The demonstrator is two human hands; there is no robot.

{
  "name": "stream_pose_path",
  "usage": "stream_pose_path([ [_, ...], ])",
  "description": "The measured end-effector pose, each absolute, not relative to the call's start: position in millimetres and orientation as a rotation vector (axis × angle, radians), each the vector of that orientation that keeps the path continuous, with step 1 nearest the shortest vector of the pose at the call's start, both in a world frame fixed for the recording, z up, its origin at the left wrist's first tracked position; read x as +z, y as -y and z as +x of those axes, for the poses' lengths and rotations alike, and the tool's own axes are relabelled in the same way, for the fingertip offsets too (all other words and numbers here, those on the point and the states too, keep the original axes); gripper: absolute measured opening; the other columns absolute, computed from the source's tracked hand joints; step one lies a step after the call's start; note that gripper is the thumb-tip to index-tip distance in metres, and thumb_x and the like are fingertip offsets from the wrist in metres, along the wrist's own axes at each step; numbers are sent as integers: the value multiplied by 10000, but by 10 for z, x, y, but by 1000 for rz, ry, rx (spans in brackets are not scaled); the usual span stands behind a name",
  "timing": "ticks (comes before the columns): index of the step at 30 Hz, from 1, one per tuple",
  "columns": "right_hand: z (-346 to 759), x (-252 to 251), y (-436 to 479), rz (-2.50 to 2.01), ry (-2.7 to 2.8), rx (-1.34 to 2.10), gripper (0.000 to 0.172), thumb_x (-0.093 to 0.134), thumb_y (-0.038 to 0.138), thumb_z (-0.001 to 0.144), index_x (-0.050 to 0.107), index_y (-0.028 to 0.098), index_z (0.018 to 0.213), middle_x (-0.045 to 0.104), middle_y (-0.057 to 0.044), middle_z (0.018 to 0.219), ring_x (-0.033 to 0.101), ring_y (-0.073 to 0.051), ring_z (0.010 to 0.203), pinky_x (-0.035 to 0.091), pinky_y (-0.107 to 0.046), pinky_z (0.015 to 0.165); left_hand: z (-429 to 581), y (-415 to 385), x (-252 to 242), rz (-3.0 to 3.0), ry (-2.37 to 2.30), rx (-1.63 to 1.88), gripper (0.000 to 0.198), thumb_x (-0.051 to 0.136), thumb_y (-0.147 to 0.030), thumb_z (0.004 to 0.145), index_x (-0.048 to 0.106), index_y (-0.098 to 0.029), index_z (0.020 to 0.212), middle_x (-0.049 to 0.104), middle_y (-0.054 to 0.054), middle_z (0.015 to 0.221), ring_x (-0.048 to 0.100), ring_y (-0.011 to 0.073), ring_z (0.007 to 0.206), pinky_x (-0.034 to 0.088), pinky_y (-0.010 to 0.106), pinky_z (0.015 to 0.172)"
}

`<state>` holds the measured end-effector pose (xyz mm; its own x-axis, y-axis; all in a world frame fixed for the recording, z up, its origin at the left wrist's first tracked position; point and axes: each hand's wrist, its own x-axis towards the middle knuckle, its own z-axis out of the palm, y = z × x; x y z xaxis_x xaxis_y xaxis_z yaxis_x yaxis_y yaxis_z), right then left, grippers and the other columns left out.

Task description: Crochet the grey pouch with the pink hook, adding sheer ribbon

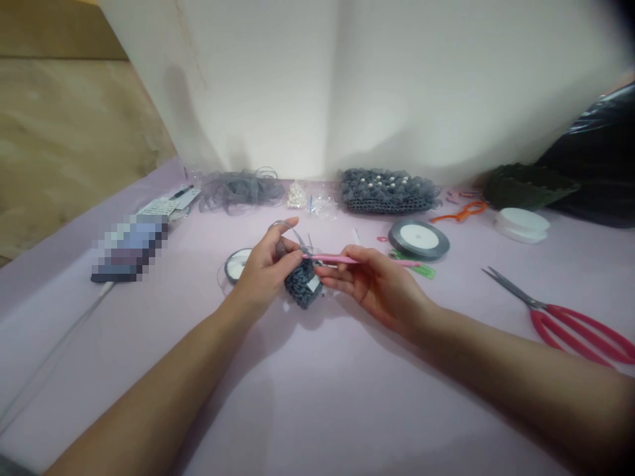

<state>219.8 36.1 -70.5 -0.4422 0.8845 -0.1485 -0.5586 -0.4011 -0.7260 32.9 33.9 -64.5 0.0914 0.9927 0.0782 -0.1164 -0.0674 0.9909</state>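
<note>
Two hands busy | left hand: closed around a bumpy gray ribbon knit piece, held up over the table's middle | right hand: fingers pinch a smooth pink hook | near: round ribbon spool just beside left hand | far: red scissors | under: soft lilac cloth | behind: white wall

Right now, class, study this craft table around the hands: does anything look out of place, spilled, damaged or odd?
One thing stands out: the sheer grey ribbon lies in a loose, tangled heap at the back of the table, whereas the spool of dark satin ribbon is neatly wound. Nothing else clearly looks damaged.
</note>
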Motion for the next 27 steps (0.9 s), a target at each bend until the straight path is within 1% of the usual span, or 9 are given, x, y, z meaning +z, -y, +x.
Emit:
stream_pose_path([
  [4,2194,-702,-368,-673,778,1895,112,593,203,857,577,164,753,768,-113,870,753,-194,832,606,-272,777,327,-337,-643,1222,-1021,1238,552,675,-222,790,488,-199,1309,533,-20,814,521,115,721,408,246,652],
  [10,2184,-706,-368,-709,822,1845,144,622,234,854,567,168,738,766,-120,931,751,-187,821,607,-265,762,317,-343,-661,1228,-1041,1264,469,641,-237,822,529,-217,1277,532,-8,838,515,128,756,409,254,673],
  [18,2185,-721,-352,-720,902,1780,193,657,276,842,584,154,713,757,-121,972,739,-190,828,604,-285,756,315,-350,-682,1288,-1021,1253,498,640,-233,833,497,-214,1309,541,-11,827,526,127,746,416,254,667],
  [22,2164,-700,-337,-728,922,1772,217,666,312,845,581,158,716,752,-101,922,730,-171,782,602,-274,730,321,-331,-668,1330,-1026,1236,525,632,-222,843,462,-201,1340,541,-20,812,522,116,733,415,244,659],
  [27,2172,-689,-335,-742,968,1748,219,672,323,829,603,154,707,739,-82,820,709,-152,730,593,-261,702,317,-324,-671,1309,-1013,1238,525,638,-222,829,471,-212,1327,546,-21,818,541,121,749,421,242,663],
])
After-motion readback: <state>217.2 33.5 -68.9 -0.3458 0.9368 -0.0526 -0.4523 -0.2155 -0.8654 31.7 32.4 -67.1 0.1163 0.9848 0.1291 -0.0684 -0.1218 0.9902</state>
